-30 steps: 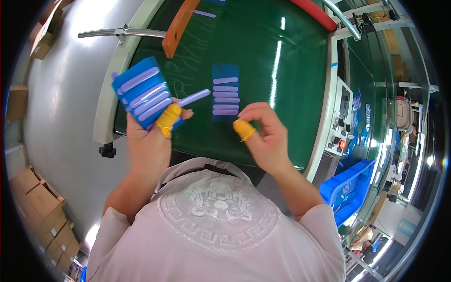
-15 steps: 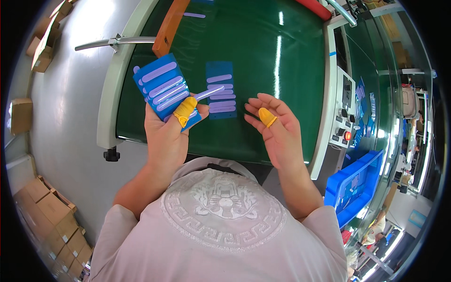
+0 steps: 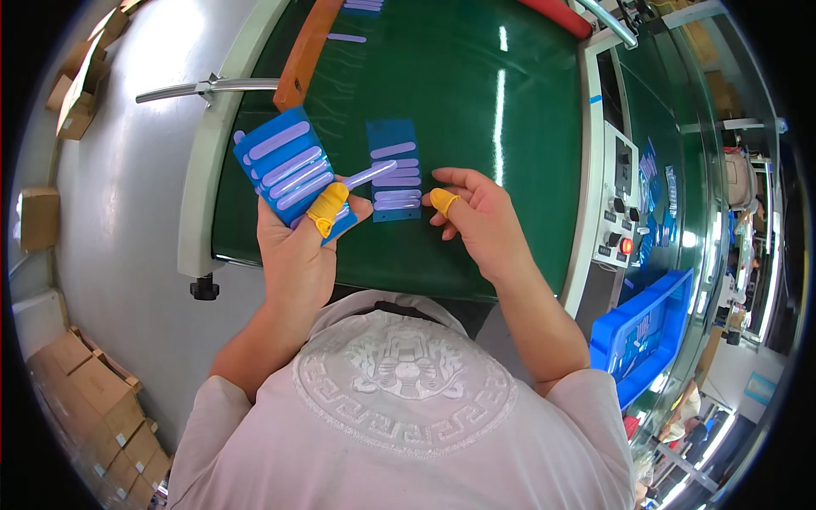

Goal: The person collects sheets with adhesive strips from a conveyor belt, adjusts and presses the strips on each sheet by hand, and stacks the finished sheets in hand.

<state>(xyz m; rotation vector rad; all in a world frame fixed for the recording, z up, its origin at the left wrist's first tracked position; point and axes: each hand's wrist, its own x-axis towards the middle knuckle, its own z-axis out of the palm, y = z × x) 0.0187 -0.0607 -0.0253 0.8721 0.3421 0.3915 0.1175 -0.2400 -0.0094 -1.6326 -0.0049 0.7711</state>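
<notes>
My left hand (image 3: pixel 297 246) grips a stack of blue sheets (image 3: pixel 287 161) carrying rows of rounded lilac strips. A yellow finger cot covers its thumb, which presses on the sheets' lower right corner. From beside that thumb a single lilac strip (image 3: pixel 371 174) juts out to the right, over another blue sheet (image 3: pixel 393 134) with several lilac strips that lies on the green belt. My right hand (image 3: pixel 480 217), with a yellow cot on its thumb, hovers just right of this sheet. Its index finger reaches left, the thumb is apart from it, and I see nothing held.
The green conveyor belt (image 3: pixel 450 85) runs away from me under an orange guide bar (image 3: pixel 308 55). Farther up lies a loose lilac strip (image 3: pixel 347 38). A control panel (image 3: pixel 619 195) with a lit red button edges the right side, near a blue bin (image 3: pixel 608 340). Cardboard boxes (image 3: pixel 93 382) stand left.
My right hand has moved left toward the sheet on the belt, its fingers more curled. The stack in my left hand has shifted slightly down and left.
</notes>
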